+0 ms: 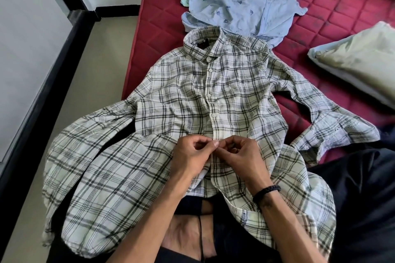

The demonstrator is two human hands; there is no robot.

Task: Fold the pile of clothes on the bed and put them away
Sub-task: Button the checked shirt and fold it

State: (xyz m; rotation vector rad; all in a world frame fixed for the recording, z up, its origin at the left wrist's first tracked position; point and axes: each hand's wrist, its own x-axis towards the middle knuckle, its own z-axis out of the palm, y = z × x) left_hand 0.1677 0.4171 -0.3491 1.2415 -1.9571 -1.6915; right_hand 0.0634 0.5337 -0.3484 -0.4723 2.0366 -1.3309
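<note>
While flat on quilted mattress (162,17), plaid shirt (188,83), placket seemingly pinched by both hands (215,151).

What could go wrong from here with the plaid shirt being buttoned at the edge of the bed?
1. The plaid shirt hangs off the mattress onto the lap, one sleeve over the floor side; it may slide off.
2. Both hands, the left hand and right hand, pinch the placket where the fabric is bunched; a button could go into the wrong hole.
3. The collar overlaps the crumpled blue shirt, which may drag along.
</note>
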